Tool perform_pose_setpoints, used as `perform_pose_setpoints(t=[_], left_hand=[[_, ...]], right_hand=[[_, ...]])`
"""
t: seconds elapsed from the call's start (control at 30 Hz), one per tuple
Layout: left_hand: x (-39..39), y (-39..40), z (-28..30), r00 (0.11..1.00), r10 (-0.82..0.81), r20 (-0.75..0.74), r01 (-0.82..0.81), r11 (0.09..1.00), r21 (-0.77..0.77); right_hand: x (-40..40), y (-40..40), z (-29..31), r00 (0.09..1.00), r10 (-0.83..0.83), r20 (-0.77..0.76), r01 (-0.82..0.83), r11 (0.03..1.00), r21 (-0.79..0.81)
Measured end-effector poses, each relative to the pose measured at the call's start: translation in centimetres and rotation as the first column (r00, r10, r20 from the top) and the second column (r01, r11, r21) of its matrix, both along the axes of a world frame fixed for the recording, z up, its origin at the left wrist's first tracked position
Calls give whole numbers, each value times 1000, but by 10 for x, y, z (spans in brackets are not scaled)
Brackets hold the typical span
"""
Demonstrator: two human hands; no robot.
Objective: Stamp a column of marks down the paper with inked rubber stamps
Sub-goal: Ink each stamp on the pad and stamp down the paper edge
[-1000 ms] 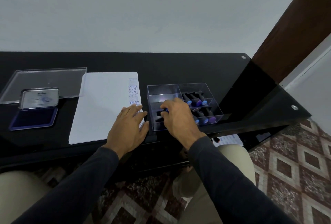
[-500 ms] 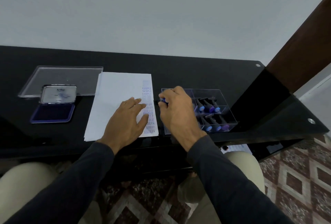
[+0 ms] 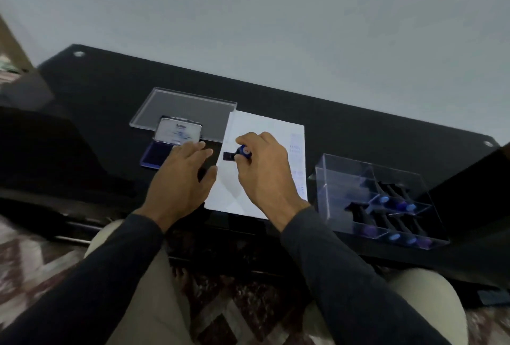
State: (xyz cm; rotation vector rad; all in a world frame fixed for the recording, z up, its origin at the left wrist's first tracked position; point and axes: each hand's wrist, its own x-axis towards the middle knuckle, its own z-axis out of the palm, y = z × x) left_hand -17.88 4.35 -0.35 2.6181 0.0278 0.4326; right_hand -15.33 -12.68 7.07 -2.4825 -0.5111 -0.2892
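The right hand pinches a small, light, rigid rubber stamp by its blue knob above the paper, near the ink pad, while the left hand hovers with fingers relaxed.

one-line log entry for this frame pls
right hand: grips stamp over paper | left hand: open near ink pad

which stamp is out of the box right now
The stamp with the blue knob, gripped in the right hand above the paper. All the others lie in the clear box.
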Motion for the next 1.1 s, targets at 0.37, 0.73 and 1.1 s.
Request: perform_pose_setpoints(t=[0.37,0.73,1.1], left_hand=[[-20,90,-18,981,188,-42,-188,982,-5],[-18,123,-36,967,230,-113,-219,970,103],[-19,126,-44,970,225,-87,-212,967,140]], right_hand=[[15,90,-9,982,186,-41,-184,982,34],[33,127,-14,974,217,-65,-221,973,-71],[40,139,-22,969,231,-81,-242,957,-158]])
